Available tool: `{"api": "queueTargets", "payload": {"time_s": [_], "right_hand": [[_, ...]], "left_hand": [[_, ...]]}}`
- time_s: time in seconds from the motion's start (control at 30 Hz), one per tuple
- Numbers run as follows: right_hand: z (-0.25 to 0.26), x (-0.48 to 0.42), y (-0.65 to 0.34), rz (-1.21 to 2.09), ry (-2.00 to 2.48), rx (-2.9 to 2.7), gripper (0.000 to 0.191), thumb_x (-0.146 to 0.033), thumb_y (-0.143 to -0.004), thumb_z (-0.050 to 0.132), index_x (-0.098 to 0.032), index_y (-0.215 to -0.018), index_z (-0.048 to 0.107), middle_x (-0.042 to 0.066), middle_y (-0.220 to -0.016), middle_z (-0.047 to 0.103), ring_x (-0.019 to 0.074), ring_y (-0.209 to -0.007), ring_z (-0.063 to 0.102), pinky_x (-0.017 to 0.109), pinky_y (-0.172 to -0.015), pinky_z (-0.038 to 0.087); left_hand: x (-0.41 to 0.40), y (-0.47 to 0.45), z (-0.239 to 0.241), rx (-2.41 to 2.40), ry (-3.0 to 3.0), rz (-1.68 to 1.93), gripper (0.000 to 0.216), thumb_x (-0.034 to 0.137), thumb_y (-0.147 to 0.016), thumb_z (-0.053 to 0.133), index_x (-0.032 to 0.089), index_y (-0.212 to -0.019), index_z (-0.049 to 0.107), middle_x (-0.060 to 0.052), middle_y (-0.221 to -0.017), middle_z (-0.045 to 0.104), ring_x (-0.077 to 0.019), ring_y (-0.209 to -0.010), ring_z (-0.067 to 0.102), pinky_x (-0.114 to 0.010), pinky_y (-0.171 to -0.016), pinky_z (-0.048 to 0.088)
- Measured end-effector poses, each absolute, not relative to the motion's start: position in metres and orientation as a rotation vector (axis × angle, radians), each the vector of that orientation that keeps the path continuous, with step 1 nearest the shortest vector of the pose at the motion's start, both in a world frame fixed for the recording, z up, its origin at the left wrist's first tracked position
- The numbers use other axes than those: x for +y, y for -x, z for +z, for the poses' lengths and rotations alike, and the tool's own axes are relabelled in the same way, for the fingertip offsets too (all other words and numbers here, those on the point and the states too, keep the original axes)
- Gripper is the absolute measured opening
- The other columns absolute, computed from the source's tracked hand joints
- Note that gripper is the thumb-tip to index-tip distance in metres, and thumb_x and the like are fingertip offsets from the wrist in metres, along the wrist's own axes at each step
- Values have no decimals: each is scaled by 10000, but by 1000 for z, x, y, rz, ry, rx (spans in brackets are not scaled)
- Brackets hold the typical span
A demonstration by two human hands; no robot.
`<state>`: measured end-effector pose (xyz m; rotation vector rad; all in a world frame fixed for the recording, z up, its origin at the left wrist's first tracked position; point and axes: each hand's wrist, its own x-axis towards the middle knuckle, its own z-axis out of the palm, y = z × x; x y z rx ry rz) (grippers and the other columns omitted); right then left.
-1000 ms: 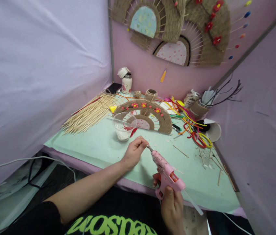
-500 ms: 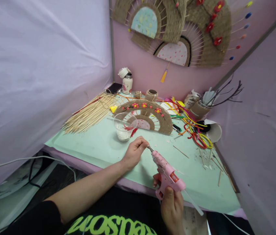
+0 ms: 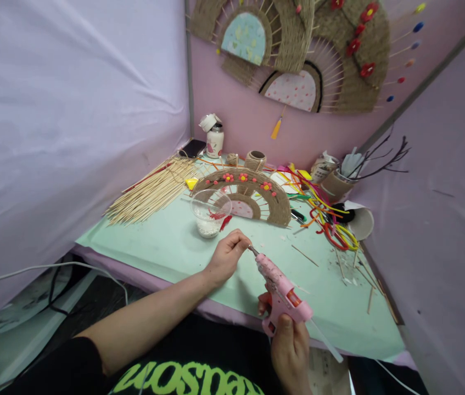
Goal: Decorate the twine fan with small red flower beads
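My right hand (image 3: 290,343) is closed round the handle of a pink hot glue gun (image 3: 284,291), with a clear glue stick (image 3: 326,340) poking out of its back end. The gun's metal nozzle points up and left, right at the fingertips of my left hand (image 3: 230,255). Those fingers are pinched together over the table; whatever they hold is too small or hidden to name. Beyond my left hand stands a clear plastic cup (image 3: 211,216) with white bits inside. Behind it a twine-wrapped fan (image 3: 277,206) with red flowers rests on the table.
A heap of thin wooden sticks (image 3: 153,192) lies at the left. Colourful pipe cleaners (image 3: 339,233), a twine roll (image 3: 256,159) and a pot holding dark twigs (image 3: 335,184) are at the back and right. A white bottle (image 3: 214,141) stands by a phone (image 3: 192,148).
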<state>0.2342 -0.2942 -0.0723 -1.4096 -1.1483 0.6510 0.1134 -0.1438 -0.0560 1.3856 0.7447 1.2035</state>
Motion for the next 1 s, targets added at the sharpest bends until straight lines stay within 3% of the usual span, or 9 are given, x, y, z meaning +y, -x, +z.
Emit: {"api": "queueTargets", "payload": {"time_s": [1.0], "right_hand": [[-71,-294,-232,665,1412,-1149,449,-549,-922,412,-180,-910,668,83,-779,701,182,-616,623,277,-512,507]], "left_hand": [[-144,-114,-58,774,-1388,1198,436,582,-839,542,171,-700,590,-8,-722,494,-145,-705,460,-289,-722,384]]}}
